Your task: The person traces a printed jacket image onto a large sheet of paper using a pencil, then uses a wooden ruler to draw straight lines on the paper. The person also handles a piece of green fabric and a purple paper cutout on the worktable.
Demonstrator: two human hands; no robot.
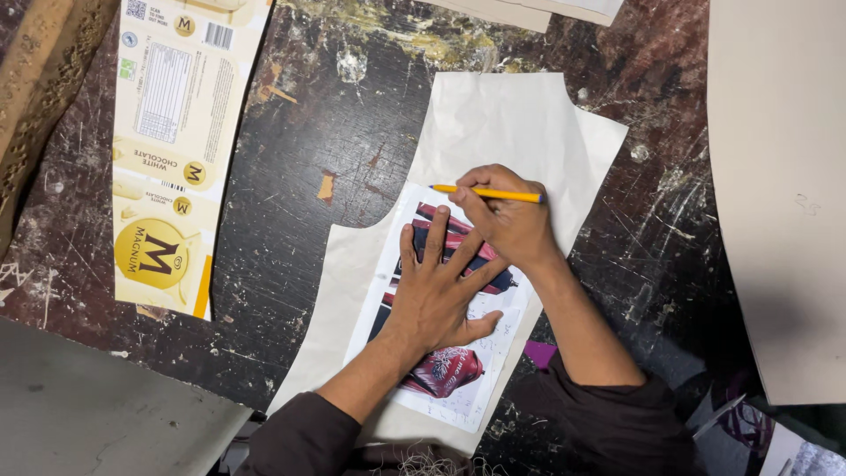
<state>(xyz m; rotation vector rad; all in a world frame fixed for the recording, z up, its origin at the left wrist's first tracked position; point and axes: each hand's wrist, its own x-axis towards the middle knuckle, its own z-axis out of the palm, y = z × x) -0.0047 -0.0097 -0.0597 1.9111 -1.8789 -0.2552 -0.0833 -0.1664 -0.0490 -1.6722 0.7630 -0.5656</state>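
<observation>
Printed sheet (441,370) lies under the flat, spread left hand (438,295), while the right hand (507,220) pinches a yellow pencil (486,193).

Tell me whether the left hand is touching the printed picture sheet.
Touching. The head view shows the left hand pressed flat, fingers spread, on the printed picture sheet, with no gap visible.

Left hand (438,295) lies flat, fingers spread; right hand (507,220) curled in a pinching grip.

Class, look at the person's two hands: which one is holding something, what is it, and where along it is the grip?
The right hand holds a yellow pencil, gripped near its tip end. The left hand holds nothing; it lies flat, fingers spread, on the printed picture sheet.
</observation>
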